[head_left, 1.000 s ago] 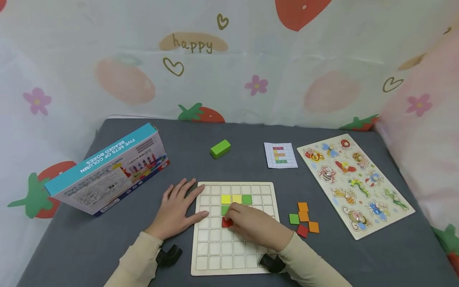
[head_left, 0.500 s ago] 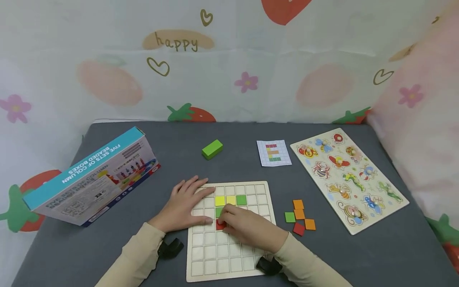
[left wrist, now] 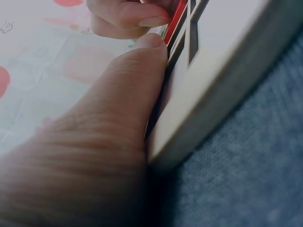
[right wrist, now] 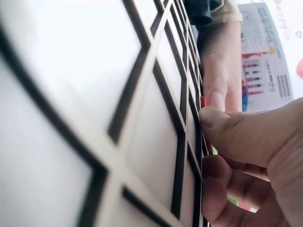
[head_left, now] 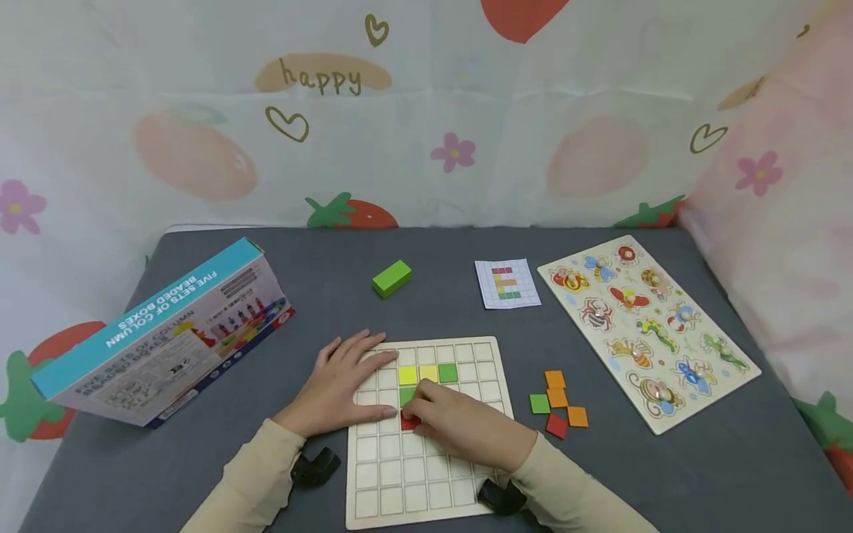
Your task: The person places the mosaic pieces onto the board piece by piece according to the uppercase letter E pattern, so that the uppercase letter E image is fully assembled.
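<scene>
A wooden grid board lies before me. Two yellow tiles and a green tile form a row in its upper part, with another green tile below the left yellow one. Under that sits a red tile, pinched at the board by my right hand. The fingers partly hide it; its red edge shows by the thumb in the right wrist view. My left hand rests with spread fingers over the board's left edge, its thumb pointing at the red tile.
Right of the board lie several loose tiles: orange, green and red. Behind are a green block and a pattern card. A printed box stands at left, an insect puzzle at right.
The head view has shifted a little. My left hand has slid farther onto the board, its thumb closer to the red tile. My right hand stays at that tile.
</scene>
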A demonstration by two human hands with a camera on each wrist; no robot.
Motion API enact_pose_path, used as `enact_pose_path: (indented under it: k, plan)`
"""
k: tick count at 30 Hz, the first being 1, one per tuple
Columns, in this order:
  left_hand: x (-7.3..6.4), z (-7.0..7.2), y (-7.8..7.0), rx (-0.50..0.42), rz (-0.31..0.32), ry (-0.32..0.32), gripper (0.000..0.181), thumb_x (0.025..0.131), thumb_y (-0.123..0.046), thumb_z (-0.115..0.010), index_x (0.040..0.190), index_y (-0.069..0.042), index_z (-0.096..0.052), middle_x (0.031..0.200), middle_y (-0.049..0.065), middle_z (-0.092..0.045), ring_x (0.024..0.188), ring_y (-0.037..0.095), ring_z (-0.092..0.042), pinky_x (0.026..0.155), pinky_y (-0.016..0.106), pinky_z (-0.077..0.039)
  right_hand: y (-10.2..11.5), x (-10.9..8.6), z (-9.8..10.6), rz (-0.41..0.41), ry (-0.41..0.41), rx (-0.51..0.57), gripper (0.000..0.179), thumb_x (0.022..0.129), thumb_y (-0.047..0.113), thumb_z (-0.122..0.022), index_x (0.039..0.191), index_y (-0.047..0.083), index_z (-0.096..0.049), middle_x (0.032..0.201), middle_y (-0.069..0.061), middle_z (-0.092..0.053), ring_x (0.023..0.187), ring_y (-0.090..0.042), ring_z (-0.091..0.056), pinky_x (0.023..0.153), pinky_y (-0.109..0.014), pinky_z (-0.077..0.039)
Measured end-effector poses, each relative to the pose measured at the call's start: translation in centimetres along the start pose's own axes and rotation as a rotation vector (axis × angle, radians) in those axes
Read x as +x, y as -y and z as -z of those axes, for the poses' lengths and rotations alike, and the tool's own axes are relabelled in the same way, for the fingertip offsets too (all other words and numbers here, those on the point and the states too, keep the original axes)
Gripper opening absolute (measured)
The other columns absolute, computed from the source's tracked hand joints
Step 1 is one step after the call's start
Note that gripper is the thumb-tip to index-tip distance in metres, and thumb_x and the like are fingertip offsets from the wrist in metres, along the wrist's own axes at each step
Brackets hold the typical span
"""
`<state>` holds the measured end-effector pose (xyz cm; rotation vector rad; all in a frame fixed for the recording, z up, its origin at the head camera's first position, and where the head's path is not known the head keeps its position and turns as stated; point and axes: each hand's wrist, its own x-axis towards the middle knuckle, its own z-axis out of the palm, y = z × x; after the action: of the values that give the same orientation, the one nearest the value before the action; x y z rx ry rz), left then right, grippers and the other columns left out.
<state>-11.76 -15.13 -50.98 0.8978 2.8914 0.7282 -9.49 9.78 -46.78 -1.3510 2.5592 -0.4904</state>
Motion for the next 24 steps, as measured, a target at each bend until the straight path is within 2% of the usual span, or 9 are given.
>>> enact_pose_path:
  k: [4,8,12,18,21,24]
  plan:
    - [0.3,0.2,0.2,-0.001,-0.020,-0.006,0.079,0.080,-0.069,-0.059,0.147,-0.030,-0.039,0.156,-0.004,-0.028,0.146,0.021,-0.019,0.112,0.059,-0.009,0.1,0.2,0.1,-0.008,0.005,-0.031,0.022,0.095,0.024,-0.061,0.116,0.018,-0.061,0.105,0.005,-0.057,0.091,-0.002,-0.055,0.080,-0.013,-0.048]
    - [0.3,0.4,0.2,-0.003,-0.013,-0.001,0.079,0.081,-0.069,-0.059,0.147,-0.029,-0.040,0.156,-0.004,-0.029,0.146,0.021,-0.019,0.112,0.059,-0.009,0.3,0.2,0.0,0.019,0.011,-0.072,0.020,0.096,0.019,-0.060,0.115,0.017,-0.059,0.107,0.005,-0.059,0.097,-0.005,-0.055,0.085,-0.016,-0.048]
    - [0.2,0.5,-0.1,-0.013,0.008,0.011,0.079,0.081,-0.068,-0.059,0.147,-0.029,-0.040,0.156,-0.004,-0.029,0.146,0.021,-0.019,0.112,0.059,-0.009,0.5,0.1,-0.2,0.038,-0.003,-0.080,0.016,0.096,0.014,-0.059,0.112,0.017,-0.057,0.104,0.007,-0.058,0.095,-0.005,-0.055,0.083,-0.017,-0.048]
    - [0.1,0.4,-0.3,-0.024,0.015,0.012,0.078,0.081,-0.068,-0.059,0.147,-0.030,-0.040,0.156,-0.004,-0.030,0.146,0.021,-0.019,0.112,0.059,-0.009,0.5,-0.1,-0.3,0.037,0.003,-0.081,0.012,0.098,0.019,-0.056,0.109,0.018,-0.059,0.100,0.008,-0.058,0.089,-0.004,-0.053,0.080,-0.016,-0.047]
    - [0.1,0.3,-0.2,-0.020,0.015,0.009,0.079,0.081,-0.069,-0.058,0.147,-0.031,-0.040,0.156,-0.004,-0.030,0.146,0.020,-0.019,0.112,0.059,-0.009,0.6,-0.4,0.5,0.078,0.012,-0.111,0.012,0.097,0.021,-0.059,0.108,0.019,-0.063,0.098,0.009,-0.060,0.088,-0.004,-0.056,0.082,-0.017,-0.049]
    - [0.1,0.1,-0.3,-0.020,0.017,0.006,0.079,0.080,-0.070,-0.058,0.147,-0.031,-0.040,0.155,-0.005,-0.030,0.146,0.021,-0.019,0.112,0.059,-0.010,0.4,-1.1,2.1,0.088,-0.002,-0.156,0.011,0.096,0.023,-0.060,0.104,0.021,-0.066,0.094,0.010,-0.062,0.083,-0.003,-0.057,0.080,-0.019,-0.050]
